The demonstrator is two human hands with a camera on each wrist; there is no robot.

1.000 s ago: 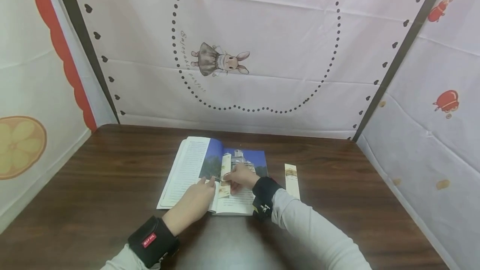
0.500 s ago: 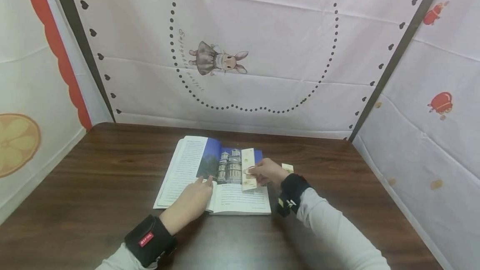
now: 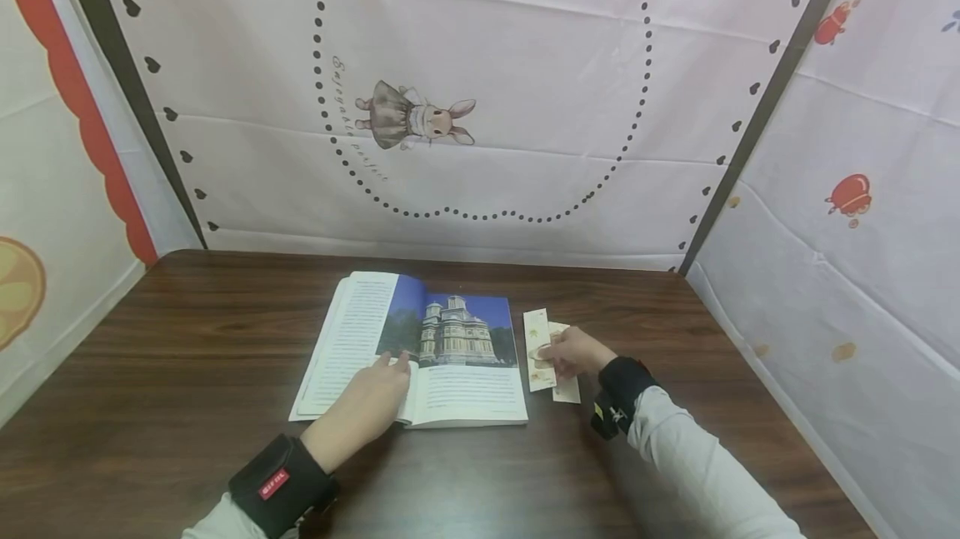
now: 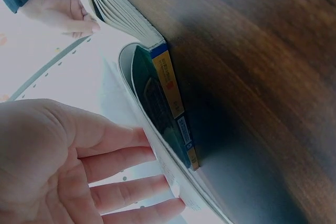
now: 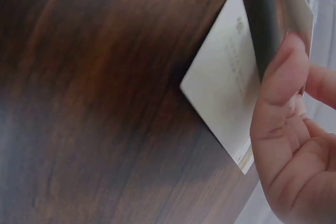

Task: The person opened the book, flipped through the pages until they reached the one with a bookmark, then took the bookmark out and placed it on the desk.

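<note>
An open book (image 3: 465,393) lies on the table, its right page showing a photo of a pale domed building. My left hand (image 3: 367,401) rests on the left page near the spine; the left wrist view shows its fingers (image 4: 126,192) fairly straight against the page edge. To the right of the book, my right hand (image 3: 576,351) pinches a cream printed bookmark (image 3: 537,331) between thumb and fingers. A second bookmark (image 3: 567,393) lies flat on the table beneath that hand, partly hidden. In the right wrist view the held bookmark (image 5: 296,14) is raised above the flat one (image 5: 223,77).
The brown wooden table (image 3: 187,339) extends around the book. A white printed cloth (image 3: 555,106) hangs behind its far edge, with more cloth panels (image 3: 847,272) along both sides.
My right hand has drawn the bookmark from the middle of the book rightward, off the page, to over the second bookmark. The building photo is uncovered. My left hand stays on the left page.
</note>
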